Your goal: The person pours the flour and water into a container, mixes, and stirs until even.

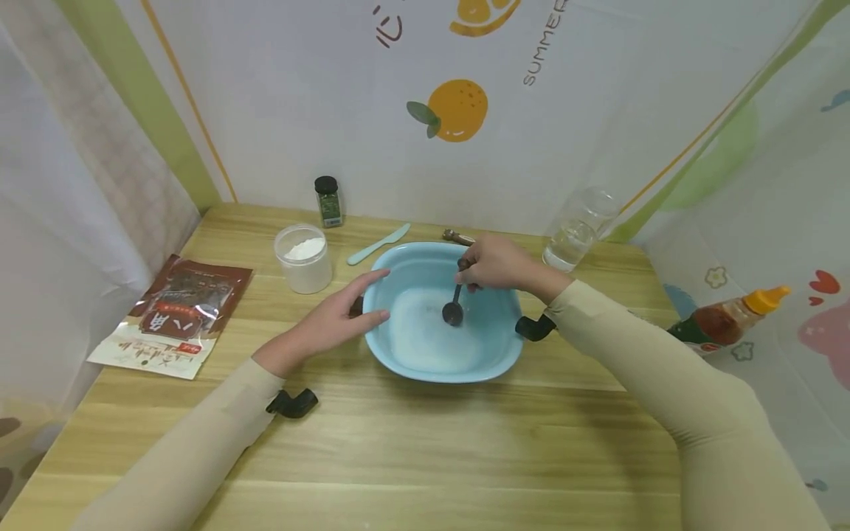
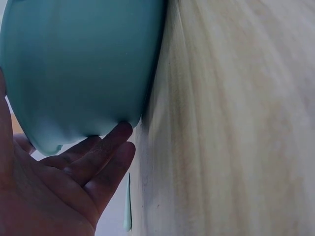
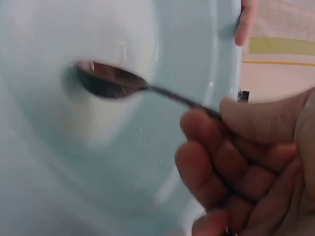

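A light blue bowl (image 1: 505,346) sits mid-table with white powder on its bottom. My right hand (image 1: 498,263) reaches over its far rim and grips the handle of a dark metal spoon (image 1: 454,311), whose scoop hangs low inside the bowl. The right wrist view shows the spoon (image 3: 110,81) above the pale bowl floor (image 3: 98,162), its handle pinched by my fingers (image 3: 216,162). My left hand (image 1: 345,313) rests with straight fingers against the bowl's left wall. In the left wrist view those fingers (image 2: 106,152) touch the bowl's outer side (image 2: 78,69).
On the wooden table (image 1: 425,442) stand a white-powder tub (image 1: 305,258), a dark spice jar (image 1: 328,200), a pale green knife (image 1: 378,244), a water glass (image 1: 578,230) and a brown pouch (image 1: 175,313). A sauce bottle (image 1: 727,318) lies off the right edge.
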A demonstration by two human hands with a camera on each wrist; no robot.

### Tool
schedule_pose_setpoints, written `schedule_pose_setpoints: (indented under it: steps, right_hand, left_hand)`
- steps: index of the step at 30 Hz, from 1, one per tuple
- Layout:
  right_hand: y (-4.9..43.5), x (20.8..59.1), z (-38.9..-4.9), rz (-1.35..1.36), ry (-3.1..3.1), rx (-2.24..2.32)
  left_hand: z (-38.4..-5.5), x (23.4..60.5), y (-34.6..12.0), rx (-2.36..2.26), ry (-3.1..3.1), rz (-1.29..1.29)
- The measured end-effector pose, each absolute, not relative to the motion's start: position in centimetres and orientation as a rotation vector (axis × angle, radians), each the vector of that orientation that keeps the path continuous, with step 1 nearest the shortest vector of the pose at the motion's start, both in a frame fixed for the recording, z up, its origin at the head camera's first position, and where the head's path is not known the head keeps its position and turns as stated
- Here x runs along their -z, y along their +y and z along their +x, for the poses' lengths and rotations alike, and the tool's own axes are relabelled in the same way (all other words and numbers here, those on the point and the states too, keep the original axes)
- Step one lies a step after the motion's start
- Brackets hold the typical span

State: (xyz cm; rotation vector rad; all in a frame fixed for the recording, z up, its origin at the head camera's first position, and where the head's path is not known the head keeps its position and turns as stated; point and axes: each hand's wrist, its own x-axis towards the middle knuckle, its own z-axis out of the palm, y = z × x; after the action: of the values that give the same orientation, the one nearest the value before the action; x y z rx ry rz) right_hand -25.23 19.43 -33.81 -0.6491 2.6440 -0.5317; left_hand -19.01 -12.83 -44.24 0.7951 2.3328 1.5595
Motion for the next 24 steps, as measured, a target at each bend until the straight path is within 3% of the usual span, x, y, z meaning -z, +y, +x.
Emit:
schedule_pose_setpoints:
  steps: [8, 17, 24]
  right_hand:
    - [18.0, 34.3, -24.5, -0.781, 2.453, 0.646]
    - [20.1, 34.3, -25.8, -0.547, 2.761, 0.570]
    - [19.3, 34.1, -25.4, -0.541, 2.786, 0.548]
  left_hand:
    - [-18.9, 44.4, -12.8, -1.564, 2.338, 0.793]
    - [-19.0, 44.2, -12.5, -1.534, 2.345, 0.787]
    - [-19.0, 44.1, -12.7, -1.542, 2.349, 0.771]
